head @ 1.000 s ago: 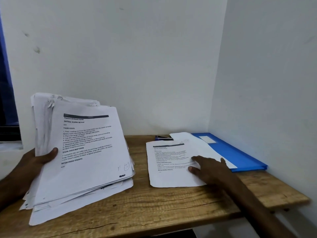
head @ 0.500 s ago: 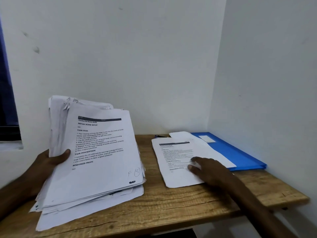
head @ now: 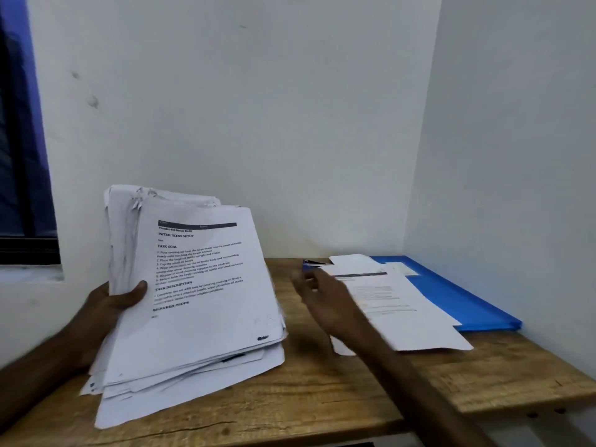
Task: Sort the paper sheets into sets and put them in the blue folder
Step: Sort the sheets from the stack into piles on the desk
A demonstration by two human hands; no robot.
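While its lower edge rests on the wooden table (head: 322,398), the tilted stack of sheets (head: 193,301) is gripped at its left side by the left hand (head: 109,304), thumb on the top page. A few loose sheets (head: 403,311) are laid partly over the blue folder (head: 467,298) by the right wall. The blurred right hand (head: 325,301) is held between stack and loose sheets, fingers stretched, nothing grasped.

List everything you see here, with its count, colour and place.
stack: one, white printed sheets, left, tilted up from the table
sheets: at least two, white, right, partly on the folder
folder: one, blue, right rear of the table
small object: one, dark blue, table rear, unclear
table: one, brown wood, in the corner
left grip: one, bare hand, holds the stack's left edge
right grip: one, bare hand, blurred, over the table beside the sheets
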